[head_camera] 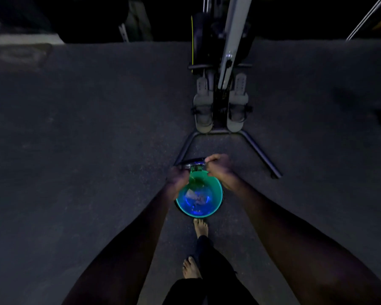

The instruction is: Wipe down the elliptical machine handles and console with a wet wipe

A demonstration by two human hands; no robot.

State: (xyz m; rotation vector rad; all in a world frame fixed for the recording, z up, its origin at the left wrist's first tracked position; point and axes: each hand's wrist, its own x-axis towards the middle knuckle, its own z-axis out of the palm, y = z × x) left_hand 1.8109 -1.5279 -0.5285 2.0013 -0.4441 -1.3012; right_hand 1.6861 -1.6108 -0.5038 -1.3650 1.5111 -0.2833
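Counting bins: one small green bin (216,190) stands on the floor, its inside lit blue, with pale crumpled scraps (196,197) at the bottom.
Lid: one dark, shiny lid (193,162) stands raised at the bin's far rim.
Machine: one exercise machine (226,84) stands beyond the bin, with two grey foot pedals (204,106) side by side and a splayed two-legged base (260,154).
Wet wipe: a small greenish piece (195,181) sits between the two hands at the bin's far rim; the frame is too dim to tell whether it is the wipe.
Feet: two bare feet (200,227) on the floor, one just behind the bin.
Surface: dark speckled floor (86,128), like carpet or rubber matting.
Room: very dim; dark shapes line the far edge.
Left hand (178,177): reaching down to the bin's far left rim, fingers curled; what they pinch cannot be told.
Right hand (220,167): above the far right rim, fingers curled into a loose fist; cannot tell whether it holds anything.
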